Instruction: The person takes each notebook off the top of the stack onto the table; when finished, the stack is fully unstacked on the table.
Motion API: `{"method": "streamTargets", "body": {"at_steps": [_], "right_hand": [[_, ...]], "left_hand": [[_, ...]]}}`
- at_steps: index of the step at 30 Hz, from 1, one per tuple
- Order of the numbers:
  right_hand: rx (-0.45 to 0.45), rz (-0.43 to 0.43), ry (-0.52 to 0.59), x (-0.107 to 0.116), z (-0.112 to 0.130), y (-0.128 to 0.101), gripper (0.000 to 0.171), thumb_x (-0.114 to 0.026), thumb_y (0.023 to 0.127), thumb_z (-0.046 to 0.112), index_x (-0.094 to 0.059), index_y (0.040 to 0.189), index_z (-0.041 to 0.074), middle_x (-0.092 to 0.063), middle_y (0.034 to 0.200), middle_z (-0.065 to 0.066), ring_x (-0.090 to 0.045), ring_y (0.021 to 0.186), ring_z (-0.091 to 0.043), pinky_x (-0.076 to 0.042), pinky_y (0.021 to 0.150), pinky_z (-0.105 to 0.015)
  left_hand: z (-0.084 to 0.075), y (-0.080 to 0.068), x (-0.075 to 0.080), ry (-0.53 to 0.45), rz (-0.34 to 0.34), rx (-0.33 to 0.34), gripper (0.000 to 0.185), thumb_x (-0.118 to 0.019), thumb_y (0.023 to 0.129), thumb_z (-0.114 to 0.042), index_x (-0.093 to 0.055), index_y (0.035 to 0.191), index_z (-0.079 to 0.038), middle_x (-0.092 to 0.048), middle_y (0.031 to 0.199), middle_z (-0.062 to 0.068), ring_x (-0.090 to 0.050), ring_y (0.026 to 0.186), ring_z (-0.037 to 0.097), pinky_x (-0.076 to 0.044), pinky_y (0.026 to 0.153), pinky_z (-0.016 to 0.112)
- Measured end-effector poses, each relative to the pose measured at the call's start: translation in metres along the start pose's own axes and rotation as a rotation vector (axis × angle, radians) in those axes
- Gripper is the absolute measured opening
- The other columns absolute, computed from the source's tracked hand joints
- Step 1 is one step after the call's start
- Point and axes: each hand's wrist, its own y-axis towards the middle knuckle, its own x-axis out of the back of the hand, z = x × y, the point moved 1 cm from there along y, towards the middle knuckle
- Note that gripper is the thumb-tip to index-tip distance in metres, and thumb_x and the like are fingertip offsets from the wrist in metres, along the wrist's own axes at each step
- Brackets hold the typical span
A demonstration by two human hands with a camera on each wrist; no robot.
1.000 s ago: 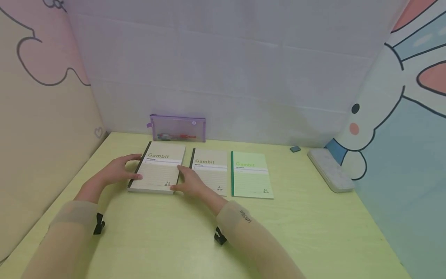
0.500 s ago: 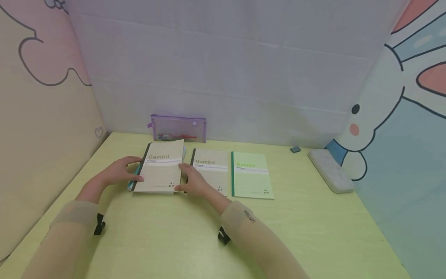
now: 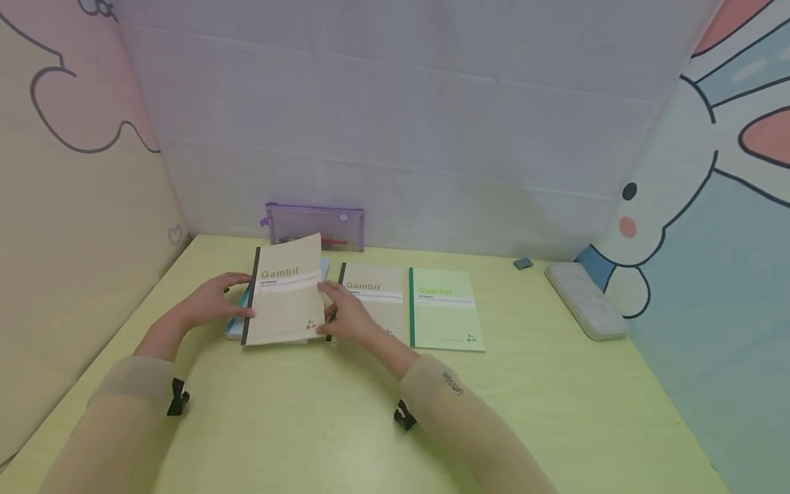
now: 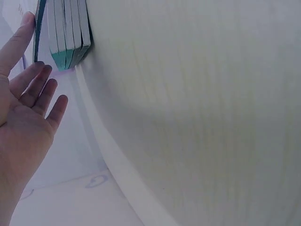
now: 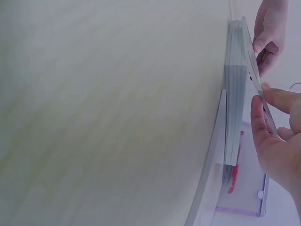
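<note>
A beige Gambit notebook [image 3: 286,295] with a dark spine is tilted above a stack of notebooks [image 3: 236,327], its right side higher. My left hand [image 3: 212,300] holds it at the spine, thumb on the front cover. At the opposite edge, my right hand [image 3: 348,312] pinches it between thumb and fingers, which the right wrist view shows on both faces. Blue-green edges mark the stack below, mostly hidden by the raised notebook. A second beige notebook [image 3: 385,281] lies flat to the right, partly behind my right hand.
Further right lies a green notebook [image 3: 447,312]. A purple-edged clear pencil pouch [image 3: 315,216] with pens leans on the back wall. Near the right wall are a small dark grey block [image 3: 522,263] and a pale oblong case [image 3: 585,300].
The top beige notebook has come off the stack, first shifting right and then tilting up at its right edge. Blue-green notebooks now show beneath. My right hand moved slightly right.
</note>
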Motion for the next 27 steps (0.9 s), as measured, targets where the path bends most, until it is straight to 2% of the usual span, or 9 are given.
{"method": "streamTargets", "body": {"at_steps": [6,9,14,18,22,27], "right_hand": [[-0.023,-0.029,0.05,0.014,0.007,-0.004,0.089,-0.079,0.075,0.005,-0.03,0.148,0.013,-0.025,0.155,-0.003,-0.058,0.099,-0.012,-0.051,0.075,-0.014],[-0.02,-0.03,0.069,0.02,0.008,-0.006,0.089,-0.078,0.075,0.003,-0.029,0.149,0.013,-0.025,0.155,-0.003,-0.058,0.103,-0.015,-0.051,0.076,-0.014],[0.008,-0.041,0.128,0.029,0.008,-0.01,0.089,-0.078,0.076,0.003,-0.028,0.149,0.013,-0.024,0.155,-0.004,-0.059,0.103,-0.016,-0.053,0.076,-0.016],[0.032,-0.04,0.174,0.039,0.009,-0.014,0.087,-0.076,0.078,0.003,-0.028,0.149,0.014,-0.022,0.155,-0.003,-0.062,0.1,-0.014,-0.054,0.076,-0.018],[0.052,-0.053,0.166,0.051,0.007,-0.018,0.082,-0.074,0.08,0.003,-0.029,0.149,0.014,-0.024,0.155,-0.003,-0.063,0.098,-0.014,-0.054,0.076,-0.019],[0.075,-0.096,0.165,0.069,0.003,-0.023,0.076,-0.072,0.081,0.004,-0.035,0.146,0.014,-0.03,0.151,-0.001,-0.063,0.1,-0.018,-0.055,0.076,-0.022]], "left_hand": [[-0.008,0.003,0.002,-0.045,-0.037,-0.074,0.086,-0.076,0.079,-0.034,-0.033,0.142,0.007,-0.053,0.127,0.027,-0.048,0.117,0.04,-0.04,0.098,0.055],[-0.012,0.004,0.004,-0.059,-0.044,-0.102,0.082,-0.074,0.082,-0.03,-0.032,0.143,0.006,-0.059,0.119,0.023,-0.055,0.11,0.036,-0.045,0.094,0.051],[-0.019,0.005,0.006,-0.126,-0.026,-0.104,0.08,-0.071,0.085,-0.024,-0.027,0.145,0.005,-0.059,0.116,0.02,-0.058,0.105,0.033,-0.052,0.086,0.035],[-0.03,0.005,0.007,-0.189,-0.035,-0.074,0.08,-0.071,0.086,-0.019,-0.025,0.148,0.0,-0.056,0.119,0.019,-0.058,0.106,0.032,-0.05,0.079,0.02],[-0.046,0.006,0.008,-0.25,-0.043,-0.052,0.079,-0.07,0.086,-0.013,-0.023,0.149,-0.004,-0.053,0.121,0.019,-0.058,0.105,0.028,-0.052,0.076,0.018],[-0.067,0.007,0.013,-0.297,-0.061,-0.043,0.081,-0.069,0.085,-0.009,-0.022,0.151,-0.009,-0.052,0.121,0.018,-0.06,0.099,0.016,-0.053,0.076,0.02]]}}
